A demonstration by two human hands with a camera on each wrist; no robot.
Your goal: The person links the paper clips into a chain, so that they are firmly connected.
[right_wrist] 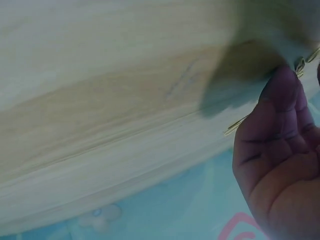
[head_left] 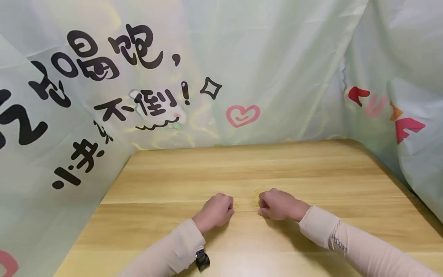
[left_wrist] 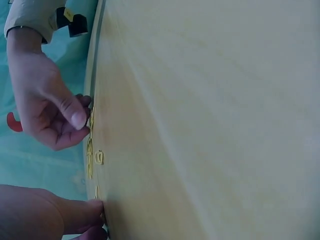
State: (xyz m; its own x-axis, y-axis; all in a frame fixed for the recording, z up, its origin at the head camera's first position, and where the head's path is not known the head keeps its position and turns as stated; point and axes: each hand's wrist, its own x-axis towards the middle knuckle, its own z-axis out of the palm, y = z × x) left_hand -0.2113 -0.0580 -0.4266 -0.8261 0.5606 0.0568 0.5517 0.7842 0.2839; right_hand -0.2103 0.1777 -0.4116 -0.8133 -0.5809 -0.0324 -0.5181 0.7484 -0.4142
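Note:
Yellow wire paper clips (head_left: 256, 196) lie in a loose heap on the wooden table, right at the fingertips of my right hand (head_left: 278, 204). That hand has its fingers curled and thumb and fingertips together on a clip at the edge of the heap. To the left, my left hand (head_left: 216, 209) pinches a paper clip (left_wrist: 97, 191), mostly covered by the fingers. A single paper clip (left_wrist: 99, 157) lies flat between the two hands. In the right wrist view, gold clips (right_wrist: 300, 66) show just past the right thumb, and another sticks out behind the fingers.
The wooden table (head_left: 173, 173) has rounded far corners. Pale printed cloth (head_left: 277, 69) hangs at the back and on both sides, with black lettering and a pink heart. A small black device (head_left: 202, 259) is at the left sleeve.

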